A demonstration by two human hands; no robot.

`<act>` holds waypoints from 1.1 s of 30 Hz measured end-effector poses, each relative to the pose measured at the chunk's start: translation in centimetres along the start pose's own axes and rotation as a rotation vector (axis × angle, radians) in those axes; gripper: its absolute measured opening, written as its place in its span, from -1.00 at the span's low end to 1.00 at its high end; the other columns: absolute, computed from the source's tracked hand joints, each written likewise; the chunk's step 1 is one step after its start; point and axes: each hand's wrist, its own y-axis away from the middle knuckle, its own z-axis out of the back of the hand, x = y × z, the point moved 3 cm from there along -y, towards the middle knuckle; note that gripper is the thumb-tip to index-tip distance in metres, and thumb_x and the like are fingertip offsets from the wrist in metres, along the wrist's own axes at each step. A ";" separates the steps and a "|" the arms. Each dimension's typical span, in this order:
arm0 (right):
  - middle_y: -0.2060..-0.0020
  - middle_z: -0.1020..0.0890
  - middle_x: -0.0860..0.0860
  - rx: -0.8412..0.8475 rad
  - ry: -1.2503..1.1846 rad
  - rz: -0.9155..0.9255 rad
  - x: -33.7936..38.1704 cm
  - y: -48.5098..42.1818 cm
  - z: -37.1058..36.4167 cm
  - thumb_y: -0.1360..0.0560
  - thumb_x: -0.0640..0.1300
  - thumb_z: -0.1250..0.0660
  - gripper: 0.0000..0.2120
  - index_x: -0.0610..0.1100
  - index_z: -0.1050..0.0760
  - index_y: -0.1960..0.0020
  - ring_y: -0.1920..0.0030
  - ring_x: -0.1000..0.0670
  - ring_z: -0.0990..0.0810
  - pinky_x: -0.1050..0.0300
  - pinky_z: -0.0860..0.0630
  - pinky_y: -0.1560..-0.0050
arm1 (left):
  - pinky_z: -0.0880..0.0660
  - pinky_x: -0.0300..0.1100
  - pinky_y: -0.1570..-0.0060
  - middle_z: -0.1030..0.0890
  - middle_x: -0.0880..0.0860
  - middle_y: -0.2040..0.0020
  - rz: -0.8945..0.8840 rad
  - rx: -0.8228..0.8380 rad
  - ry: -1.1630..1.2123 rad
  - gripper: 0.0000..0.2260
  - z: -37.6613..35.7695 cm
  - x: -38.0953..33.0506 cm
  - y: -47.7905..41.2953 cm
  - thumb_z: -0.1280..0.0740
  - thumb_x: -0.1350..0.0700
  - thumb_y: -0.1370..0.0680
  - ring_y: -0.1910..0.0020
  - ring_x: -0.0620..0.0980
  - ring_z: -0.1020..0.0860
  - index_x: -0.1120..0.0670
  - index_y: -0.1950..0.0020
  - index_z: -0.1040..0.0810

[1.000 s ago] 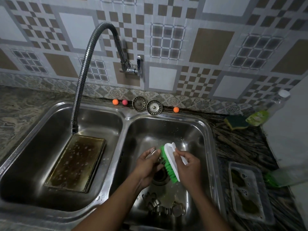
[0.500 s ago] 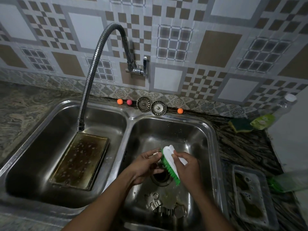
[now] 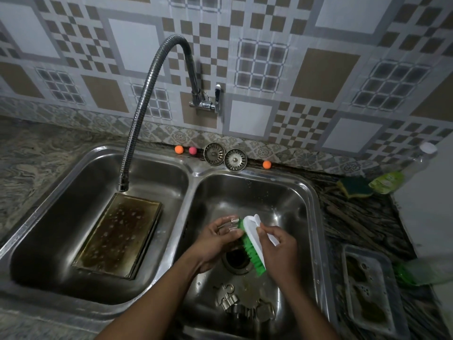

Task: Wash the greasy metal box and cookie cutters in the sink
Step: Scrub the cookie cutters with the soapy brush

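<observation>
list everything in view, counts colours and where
sink: 1, steel, two basins
tap hose: 1, grey, from the wall to over the left basin
metal box: 1, greasy brown, left basin
loose cookie cutters: several, metal, right basin floor, near side
held cookie cutter: 1, metal, above the right basin
brush: 1, white with green bristles, above the right basin drain
strainers: 2, metal, ledge behind the sink
balls: 3, two orange and one pink, same ledge
sponge: 1, yellow and green, counter right of the sink
bottle: 1, clear, green label, white cap, beside the sponge
tray: 1, clear, soiled, counter right of the sink
left hand: 1, grips the held cookie cutter
right hand: 1, grips the brush
</observation>
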 end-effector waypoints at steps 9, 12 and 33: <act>-0.02 -0.66 0.16 0.013 0.071 0.040 0.2 0.1 -2.4 -0.51 -0.03 -0.39 -0.82 0.01 -0.65 -0.09 -0.05 0.14 -0.58 0.22 -0.48 0.00 | -0.54 -0.27 -0.04 -0.67 -0.03 -0.03 -0.391 -0.416 -0.696 -0.53 9.2 -7.0 2.1 -0.55 0.19 -0.42 0.03 -0.11 -0.63 -0.04 -0.30 -0.55; -0.10 -0.64 0.13 0.098 0.124 0.048 0.6 0.3 -4.6 -0.53 -0.08 -0.35 -0.80 0.02 -0.63 -0.14 -0.12 0.10 -0.57 0.19 -0.49 -0.10 | -0.42 -0.31 -0.05 -0.66 0.02 -0.12 -0.246 -0.567 -1.075 -0.50 14.0 -6.9 3.0 -0.54 0.11 -0.42 -0.08 -0.02 -0.62 -0.01 -0.34 -0.54; -0.15 -0.64 0.09 0.196 0.160 0.112 -0.6 1.4 -6.3 -0.55 -0.15 -0.34 -0.80 -0.01 -0.61 -0.15 -0.20 0.09 -0.57 0.18 -0.47 -0.22 | -0.52 -0.15 0.09 -0.68 0.16 -0.02 0.139 -0.640 -1.307 -0.69 21.3 -1.2 3.1 -0.39 -0.06 -0.47 -0.02 0.16 -0.64 0.14 -0.07 -0.62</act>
